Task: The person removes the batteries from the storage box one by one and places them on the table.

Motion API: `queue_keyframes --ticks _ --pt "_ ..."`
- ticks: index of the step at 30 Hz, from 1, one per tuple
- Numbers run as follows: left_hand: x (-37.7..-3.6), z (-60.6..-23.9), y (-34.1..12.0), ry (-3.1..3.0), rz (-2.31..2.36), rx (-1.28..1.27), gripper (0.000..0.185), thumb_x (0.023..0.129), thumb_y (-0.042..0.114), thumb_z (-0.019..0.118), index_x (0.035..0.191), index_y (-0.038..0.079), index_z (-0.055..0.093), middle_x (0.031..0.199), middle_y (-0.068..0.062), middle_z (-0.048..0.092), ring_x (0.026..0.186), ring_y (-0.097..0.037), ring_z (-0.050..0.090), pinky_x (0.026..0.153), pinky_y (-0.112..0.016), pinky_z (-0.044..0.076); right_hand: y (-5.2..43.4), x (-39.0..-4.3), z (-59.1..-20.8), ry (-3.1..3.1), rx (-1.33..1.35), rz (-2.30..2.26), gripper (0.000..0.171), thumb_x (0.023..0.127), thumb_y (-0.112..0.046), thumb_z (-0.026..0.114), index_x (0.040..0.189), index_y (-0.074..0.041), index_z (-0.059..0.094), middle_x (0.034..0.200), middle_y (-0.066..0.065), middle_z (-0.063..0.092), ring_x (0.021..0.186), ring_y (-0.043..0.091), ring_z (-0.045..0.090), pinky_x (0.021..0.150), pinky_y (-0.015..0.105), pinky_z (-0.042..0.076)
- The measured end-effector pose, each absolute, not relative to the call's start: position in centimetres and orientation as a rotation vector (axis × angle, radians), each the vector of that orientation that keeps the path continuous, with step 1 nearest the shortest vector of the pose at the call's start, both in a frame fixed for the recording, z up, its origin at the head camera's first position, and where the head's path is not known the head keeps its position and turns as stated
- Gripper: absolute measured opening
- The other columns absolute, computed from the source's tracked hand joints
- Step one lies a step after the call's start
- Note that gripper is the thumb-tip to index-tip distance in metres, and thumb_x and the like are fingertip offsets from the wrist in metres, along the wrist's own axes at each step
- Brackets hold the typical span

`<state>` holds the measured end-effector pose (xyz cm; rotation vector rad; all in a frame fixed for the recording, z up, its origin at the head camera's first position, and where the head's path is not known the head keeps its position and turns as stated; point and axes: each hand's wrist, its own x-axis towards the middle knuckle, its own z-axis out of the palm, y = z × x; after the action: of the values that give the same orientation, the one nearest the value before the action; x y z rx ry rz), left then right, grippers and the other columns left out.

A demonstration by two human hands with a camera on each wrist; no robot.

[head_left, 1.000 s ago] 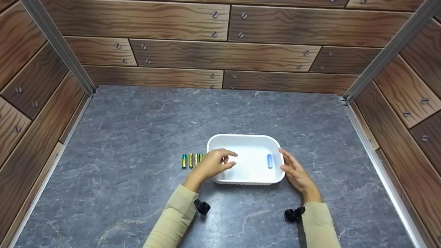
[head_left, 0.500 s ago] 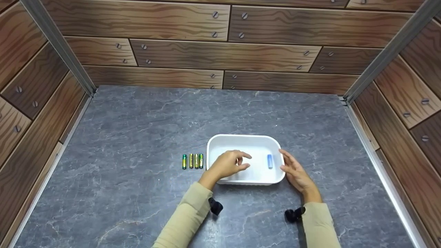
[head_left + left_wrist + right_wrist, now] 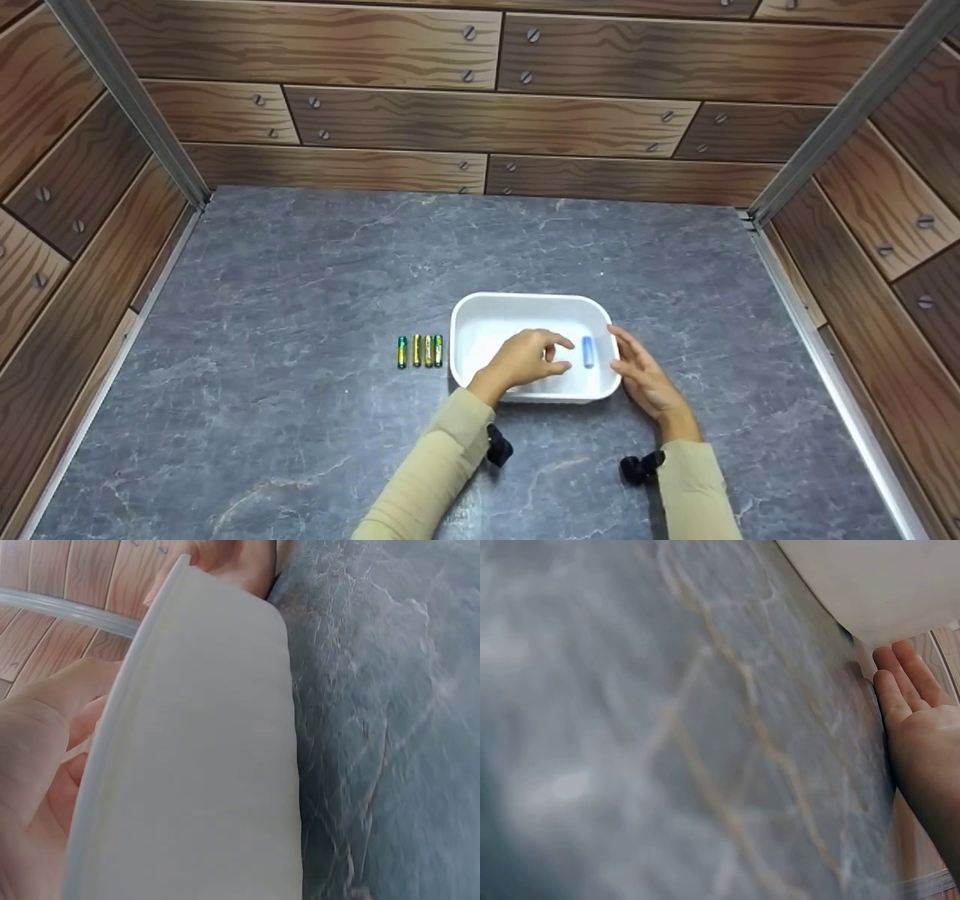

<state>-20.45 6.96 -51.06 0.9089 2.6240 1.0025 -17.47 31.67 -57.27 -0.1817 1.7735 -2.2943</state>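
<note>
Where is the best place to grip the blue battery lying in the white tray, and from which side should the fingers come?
Probably pinch the blue battery at mid-length, coming from above: it lies flat in the white tray, its long sides open to the left hand.

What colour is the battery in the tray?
Blue, the battery lying in the white tray; clearest in the head view.

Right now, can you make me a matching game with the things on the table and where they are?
Things:
1. blue battery
2. row of green and yellow batteries
3. left hand
4. right hand

Places:
A. on the table, left of the white tray
B. reaching over the tray
C. lying inside the tray
D. against the tray's outer right side, fingers straight

Pairs: 1-C, 2-A, 3-B, 4-D
</note>
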Motion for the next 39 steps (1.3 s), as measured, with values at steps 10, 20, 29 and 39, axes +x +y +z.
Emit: queue_keyframes --ticks 10,20,29,39 --pt "-21.1 -51.6 9.7 2.656 0.987 0.772 0.037 0.081 0.029 0.075 0.116 0.017 0.070 0.068 0.009 0.046 0.058 -0.002 0.036 0.054 -0.014 0.027 32.1 -17.5 -57.5 1.751 -0.263 -2.268 0.052 0.095 0.000 0.050 0.138 -0.029 0.044 0.139 -0.015 0.049 0.127 -0.001 0.048 0.103 0.016 0.041" --pt "-21.5 -52.4 11.9 2.731 0.846 0.542 0.048 0.070 0.037 0.084 0.114 0.026 0.071 0.082 0.006 0.065 0.070 -0.005 0.051 0.060 -0.019 0.039 32.2 -17.3 -57.5 1.755 -0.279 -2.295 0.052 0.094 0.003 0.050 0.139 -0.024 0.043 0.138 -0.011 0.050 0.126 0.000 0.049 0.103 0.016 0.042" --pt "-21.7 -52.7 13.2 2.769 0.761 0.451 0.061 0.068 0.038 0.085 0.124 0.027 0.065 0.106 0.003 0.071 0.097 -0.012 0.066 0.081 -0.027 0.052 31.9 -17.2 -57.2 1.788 -0.217 -2.288 0.056 0.093 0.001 0.054 0.145 -0.013 0.037 0.137 -0.015 0.050 0.126 -0.002 0.048 0.103 0.015 0.041" --pt "-21.6 -53.5 13.4 2.769 0.715 0.442 0.065 0.070 0.037 0.085 0.129 0.029 0.061 0.122 0.003 0.069 0.111 -0.016 0.065 0.089 -0.031 0.053 31.8 -17.4 -57.3 1.790 -0.256 -2.278 0.055 0.093 0.001 0.053 0.144 -0.017 0.039 0.137 -0.016 0.050 0.126 -0.003 0.048 0.103 0.014 0.040"
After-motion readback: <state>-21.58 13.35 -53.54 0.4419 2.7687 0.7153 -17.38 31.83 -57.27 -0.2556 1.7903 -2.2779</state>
